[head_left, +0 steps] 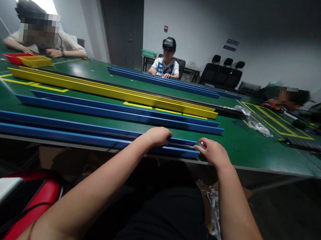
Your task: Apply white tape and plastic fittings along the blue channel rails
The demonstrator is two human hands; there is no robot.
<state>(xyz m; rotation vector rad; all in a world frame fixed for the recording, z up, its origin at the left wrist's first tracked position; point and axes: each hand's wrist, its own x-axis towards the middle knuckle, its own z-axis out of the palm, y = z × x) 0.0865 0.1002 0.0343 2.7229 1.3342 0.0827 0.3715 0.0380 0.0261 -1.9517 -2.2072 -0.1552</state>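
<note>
A long blue channel rail [118,143] with two upright walls lies along the near edge of the table. My left hand [160,136] is over it, close to its right end, with fingers curled down into the channel; what they grip is hidden. At the rail's right end my right hand [214,151] is closed in a pinch around a small pale piece, too small to name. A thin light strip [188,146] shows inside the channel between both hands; whether either hand touches it I cannot tell.
Beyond lie another blue rail [121,113], a yellow rail [117,93] and further blue rails [164,83] on the green table [249,148]. Clear plastic wrap [259,126] lies to the right. Red and yellow trays [36,61] stand far left. Several people sit around the table.
</note>
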